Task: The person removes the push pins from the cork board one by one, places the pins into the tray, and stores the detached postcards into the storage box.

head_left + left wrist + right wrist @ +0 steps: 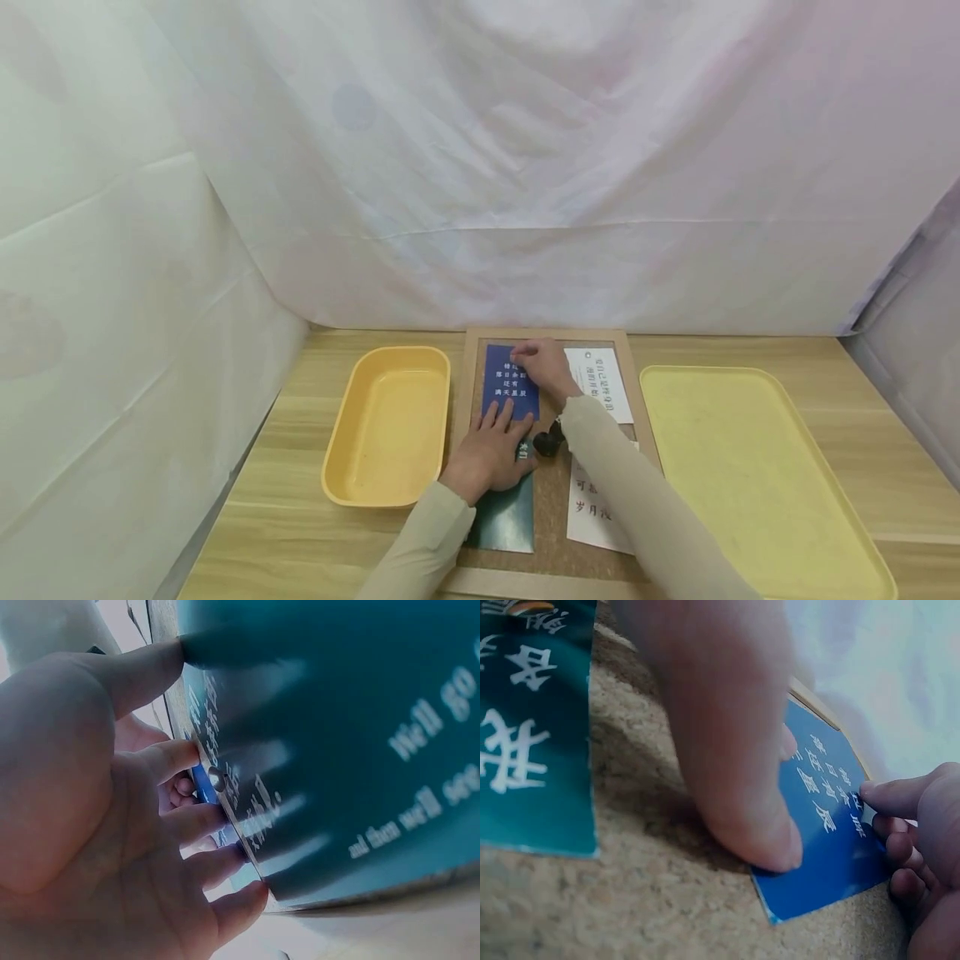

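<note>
A blue card (501,398) with white writing lies on the upper left of a framed corkboard (555,517). My left hand (491,454) lies spread over a dark green card (506,525), its fingertips pressing the blue card's lower edge. One left finger (757,802) presses a corner of the blue card in the right wrist view. My right hand (546,367) pinches at the blue card's top edge; a pale speck shows by its thumb (900,796), and I cannot tell what it is. A round silver pin head (216,778) shows at the green card's edge.
Two white cards with writing, an upper one (603,383) and a lower one (596,521), lie on the board's right side. A deep yellow bin (386,433) stands left of the board. To its right is a flat pale yellow tray (750,467). White cloth (480,275) hangs behind the table.
</note>
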`<state>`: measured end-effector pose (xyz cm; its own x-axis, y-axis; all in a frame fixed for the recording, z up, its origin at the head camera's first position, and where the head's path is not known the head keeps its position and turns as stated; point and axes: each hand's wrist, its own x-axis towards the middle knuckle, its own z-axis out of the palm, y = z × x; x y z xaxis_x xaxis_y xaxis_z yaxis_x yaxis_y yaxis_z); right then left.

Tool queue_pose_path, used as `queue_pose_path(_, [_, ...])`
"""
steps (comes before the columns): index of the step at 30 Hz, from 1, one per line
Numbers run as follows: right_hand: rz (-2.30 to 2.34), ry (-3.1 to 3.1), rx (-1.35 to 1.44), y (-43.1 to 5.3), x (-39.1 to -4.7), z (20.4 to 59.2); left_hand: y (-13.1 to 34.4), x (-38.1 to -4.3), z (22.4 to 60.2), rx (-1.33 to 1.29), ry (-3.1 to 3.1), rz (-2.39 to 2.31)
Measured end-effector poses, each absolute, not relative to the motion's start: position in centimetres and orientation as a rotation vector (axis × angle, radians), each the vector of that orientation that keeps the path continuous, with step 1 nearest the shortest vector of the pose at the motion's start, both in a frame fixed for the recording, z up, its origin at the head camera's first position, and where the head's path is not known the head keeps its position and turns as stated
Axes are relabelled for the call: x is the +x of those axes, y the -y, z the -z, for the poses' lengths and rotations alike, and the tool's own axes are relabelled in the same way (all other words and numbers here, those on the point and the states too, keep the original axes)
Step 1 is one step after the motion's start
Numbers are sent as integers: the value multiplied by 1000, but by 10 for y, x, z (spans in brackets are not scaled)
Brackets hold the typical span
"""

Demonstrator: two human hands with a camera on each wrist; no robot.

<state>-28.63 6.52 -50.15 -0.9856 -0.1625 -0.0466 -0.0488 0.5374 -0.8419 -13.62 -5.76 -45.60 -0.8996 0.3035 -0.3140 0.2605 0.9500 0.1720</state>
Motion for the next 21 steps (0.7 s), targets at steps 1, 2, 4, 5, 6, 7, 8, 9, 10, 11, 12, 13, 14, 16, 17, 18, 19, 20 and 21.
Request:
queue_pose_path(1, [1443,-2651,-195,-66,-286,501,58,-136,456,412,-2765,-179])
queue_pose_path(2, [1442,-2652,-206,-66,-286,501,58,-136,457,413,-2767,-179])
queue_pose_path(4, [1432,-2657,-225,-67,-286,501,58,-136,457,417,-2772,-176])
queue_pose_path(5, [1423,-2664,-236,-67,-285,501,58,-136,457,418,-2773,-172])
queue_pose_path(6, [1410,-2674,-245,-67,-285,500,58,-136,457,419,-2774,-169])
queue_pose_path(7, [1405,-2678,-247,-67,-285,500,58,-136,457,421,-2775,-167])
queue_pose_path(8, [1402,-2678,-244,-67,-284,500,58,-136,456,423,-2776,-163])
queue_pose_path(9, [1397,-2679,-241,-67,-284,499,58,-136,456,424,-2777,-162])
queue_pose_path(10, [1395,-2680,-239,-67,-284,499,58,-136,456,425,-2778,-161])
queue_pose_path(11, [1389,-2684,-238,-67,-284,498,58,-136,456,425,-2779,-157])
queue_pose_path(12, [1387,-2684,-230,-67,-284,498,58,-136,456,424,-2779,-155])
queue_pose_path(13, [1385,-2683,-224,-67,-284,497,58,-136,456,423,-2778,-155])
queue_pose_path(14, [1380,-2686,-222,-67,-284,497,58,-136,456,422,-2778,-151])
queue_pose_path(16, [1371,-2697,-224,-68,-283,496,58,-135,456,418,-2774,-152])
queue_pose_path(17, [1368,-2701,-225,-68,-282,495,58,-135,456,415,-2772,-151])
queue_pose_path(18, [1370,-2701,-224,-68,-282,495,58,-135,456,413,-2771,-155])
queue_pose_path(19, [1371,-2702,-225,-68,-281,494,58,-135,456,412,-2770,-159])
queue_pose_path(20, [1373,-2702,-228,-69,-281,494,58,-135,456,411,-2769,-163])
queue_pose_path(21, [1375,-2702,-230,-69,-281,493,58,-135,455,410,-2768,-168])
